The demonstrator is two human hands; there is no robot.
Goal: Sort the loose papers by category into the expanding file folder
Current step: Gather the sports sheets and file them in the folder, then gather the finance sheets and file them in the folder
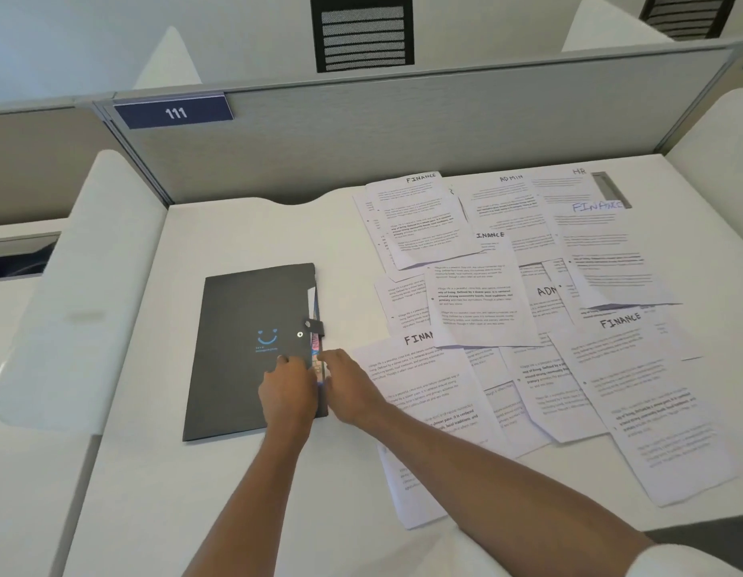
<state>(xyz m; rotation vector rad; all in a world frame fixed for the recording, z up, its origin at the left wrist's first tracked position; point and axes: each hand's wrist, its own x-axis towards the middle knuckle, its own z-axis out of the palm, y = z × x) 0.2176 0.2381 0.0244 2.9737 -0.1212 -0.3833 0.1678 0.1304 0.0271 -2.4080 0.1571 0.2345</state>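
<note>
My left grip (288,389) holds the folder (245,347) by its right edge; my right grip (349,383) meets that edge, closure I cannot tell. Beside it papers (528,306) crowd; worktop (236,235) shows past its other 3 edges.

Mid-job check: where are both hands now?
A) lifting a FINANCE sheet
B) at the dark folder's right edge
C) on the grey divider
B: the left hand lies on the cover of the folder beside that edge, and the right hand reaches the edge itself.
</note>
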